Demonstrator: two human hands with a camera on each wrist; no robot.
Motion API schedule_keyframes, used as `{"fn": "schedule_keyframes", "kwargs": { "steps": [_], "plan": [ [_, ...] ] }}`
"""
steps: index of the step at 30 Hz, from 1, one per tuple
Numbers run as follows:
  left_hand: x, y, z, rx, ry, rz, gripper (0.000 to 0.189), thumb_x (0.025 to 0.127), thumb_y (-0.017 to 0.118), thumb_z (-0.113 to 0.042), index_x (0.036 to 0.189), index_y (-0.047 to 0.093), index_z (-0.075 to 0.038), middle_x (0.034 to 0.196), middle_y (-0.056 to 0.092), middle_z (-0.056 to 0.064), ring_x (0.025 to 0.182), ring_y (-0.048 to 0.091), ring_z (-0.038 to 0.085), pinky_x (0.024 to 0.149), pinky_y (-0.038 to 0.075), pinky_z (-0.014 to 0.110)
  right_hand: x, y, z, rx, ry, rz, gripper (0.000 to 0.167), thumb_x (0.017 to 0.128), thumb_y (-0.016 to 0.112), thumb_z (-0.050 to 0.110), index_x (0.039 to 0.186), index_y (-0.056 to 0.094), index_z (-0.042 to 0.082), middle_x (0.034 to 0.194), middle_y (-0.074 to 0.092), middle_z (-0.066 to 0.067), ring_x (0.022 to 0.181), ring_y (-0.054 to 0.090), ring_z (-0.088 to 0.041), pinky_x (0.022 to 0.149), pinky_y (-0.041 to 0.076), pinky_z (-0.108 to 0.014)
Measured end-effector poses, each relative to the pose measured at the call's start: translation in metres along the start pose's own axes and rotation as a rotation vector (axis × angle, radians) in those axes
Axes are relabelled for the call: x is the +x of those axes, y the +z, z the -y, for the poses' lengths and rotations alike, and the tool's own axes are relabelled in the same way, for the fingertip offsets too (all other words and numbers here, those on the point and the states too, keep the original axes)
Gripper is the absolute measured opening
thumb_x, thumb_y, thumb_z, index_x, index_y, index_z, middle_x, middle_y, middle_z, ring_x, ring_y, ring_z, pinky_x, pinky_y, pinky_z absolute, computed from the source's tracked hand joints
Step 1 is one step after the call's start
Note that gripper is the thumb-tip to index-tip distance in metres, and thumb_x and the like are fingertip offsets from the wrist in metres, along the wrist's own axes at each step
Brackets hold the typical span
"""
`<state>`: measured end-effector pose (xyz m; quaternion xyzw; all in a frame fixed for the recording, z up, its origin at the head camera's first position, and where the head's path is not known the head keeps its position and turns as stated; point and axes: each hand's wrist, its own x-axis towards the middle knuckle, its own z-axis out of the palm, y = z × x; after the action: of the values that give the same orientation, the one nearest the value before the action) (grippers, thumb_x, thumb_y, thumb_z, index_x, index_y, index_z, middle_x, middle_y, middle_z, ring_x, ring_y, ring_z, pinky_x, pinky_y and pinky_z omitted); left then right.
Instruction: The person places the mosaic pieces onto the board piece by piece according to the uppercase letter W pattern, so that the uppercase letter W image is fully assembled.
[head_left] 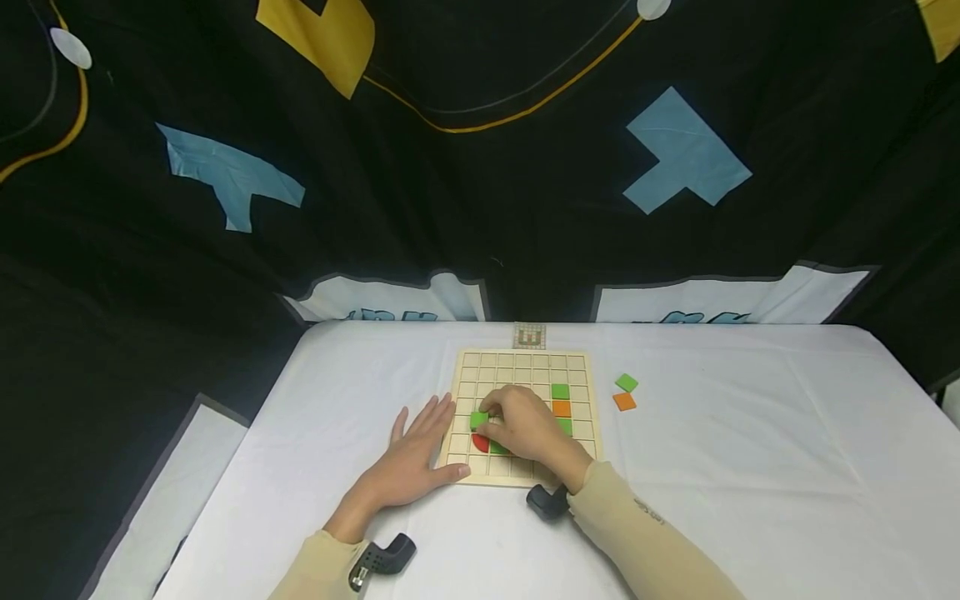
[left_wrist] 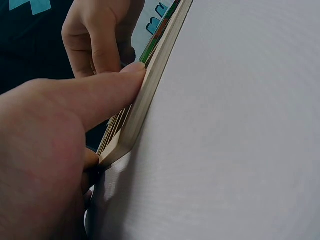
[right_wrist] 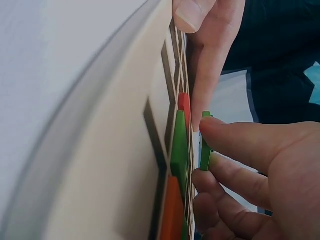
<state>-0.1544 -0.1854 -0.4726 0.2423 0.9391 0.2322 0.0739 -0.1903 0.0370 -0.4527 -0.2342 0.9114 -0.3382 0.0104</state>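
A wooden grid board [head_left: 521, 360] lies on the white table. My right hand [head_left: 532, 429] pinches a green square tile [head_left: 479, 421] between thumb and fingers, close over the board's left part; the right wrist view shows this tile [right_wrist: 205, 150] held on edge. Just below it sits a red round-edged piece [head_left: 481, 443], with a green tile [head_left: 498, 448] beside it, partly behind my hand. My left hand [head_left: 411, 467] rests at the board's left side, fingers spread and straight. Its thumb [left_wrist: 107, 95] presses the board's near edge.
On the board's right part, a green tile [head_left: 560, 391], an orange tile [head_left: 561, 408] and another green tile [head_left: 565, 427] stand in a column. A loose green tile [head_left: 626, 382] and an orange one [head_left: 624, 402] lie right of the board. A dark patterned cloth [head_left: 480, 208] hangs behind.
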Motion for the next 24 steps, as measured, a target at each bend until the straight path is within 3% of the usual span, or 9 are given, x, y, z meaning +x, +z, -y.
{"fn": "schedule_keyframes", "kwargs": {
  "steps": [24],
  "plan": [
    [0.0005, 0.0011, 0.0, 0.003, -0.003, -0.004, 0.098, 0.092, 0.06, -0.06, 0.159, 0.018, 0.0, 0.168, 0.01, 0.01, 0.155, 0.004, 0.03, 0.118, -0.008, 0.061, 0.0006, -0.0008, 0.0002, -0.043, 0.042, 0.019, 0.024, 0.083, 0.083, 0.021, 0.101, 0.077, 0.006, 0.091, 0.068, -0.001, 0.085, 0.057, -0.015, 0.079, 0.052, -0.034]
  ]
}}
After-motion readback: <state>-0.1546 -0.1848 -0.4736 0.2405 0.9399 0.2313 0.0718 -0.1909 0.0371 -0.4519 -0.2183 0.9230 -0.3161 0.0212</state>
